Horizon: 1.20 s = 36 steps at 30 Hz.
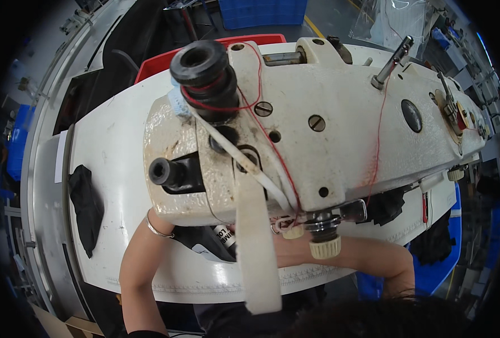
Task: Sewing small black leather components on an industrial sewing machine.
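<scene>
hugging the sewing machine (346, 124), probably to steady black cloth (195, 236) lower center; can't tell either hidden grip's state

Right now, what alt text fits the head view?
A person's left forearm and right forearm reach toward a white sewing machine, which hides the fingers; black fabric shows between the forearms. Red thread loops over the machine.
</scene>
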{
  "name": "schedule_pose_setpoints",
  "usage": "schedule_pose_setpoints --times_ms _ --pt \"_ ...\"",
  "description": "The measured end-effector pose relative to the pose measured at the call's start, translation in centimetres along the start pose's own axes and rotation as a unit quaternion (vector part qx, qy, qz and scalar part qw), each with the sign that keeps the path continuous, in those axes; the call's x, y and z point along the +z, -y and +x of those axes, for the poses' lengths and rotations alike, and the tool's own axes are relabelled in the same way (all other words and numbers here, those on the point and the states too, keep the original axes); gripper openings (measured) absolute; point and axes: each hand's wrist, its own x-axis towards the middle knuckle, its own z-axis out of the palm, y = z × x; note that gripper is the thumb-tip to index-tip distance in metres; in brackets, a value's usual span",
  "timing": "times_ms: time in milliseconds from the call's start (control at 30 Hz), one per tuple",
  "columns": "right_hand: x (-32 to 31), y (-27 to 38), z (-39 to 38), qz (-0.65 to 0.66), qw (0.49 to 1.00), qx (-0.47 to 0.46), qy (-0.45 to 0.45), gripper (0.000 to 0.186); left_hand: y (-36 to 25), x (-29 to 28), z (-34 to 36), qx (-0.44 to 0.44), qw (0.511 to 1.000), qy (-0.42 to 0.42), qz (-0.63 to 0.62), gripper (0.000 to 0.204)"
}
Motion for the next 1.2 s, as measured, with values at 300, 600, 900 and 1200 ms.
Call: schedule_pose_setpoints --times_ms 300,600,900,1200 --pt "1.0 1.3 -0.9 0.172 0.963 0.010 -0.208 0.014 4.5 -1.6 -1.8 -0.009 0.999 0.043 0.020 0.033" --pt "-0.9 3.7 -3.4 0.195 0.932 0.068 -0.297 0.017 -3.9 -1.4 -5.3 -0.043 0.981 -0.185 -0.044 0.043" --pt "-3.6 -8.8 -9.1 -0.238 0.851 0.432 -0.180 0.030 -12.3 2.6 -9.4 0.270 0.960 -0.027 0.066 0.030" --pt "-4.0 -10.3 -11.0 -0.203 0.836 0.438 -0.260 0.030 -14.7 5.7 -1.8 0.244 0.965 0.082 -0.049 0.034"
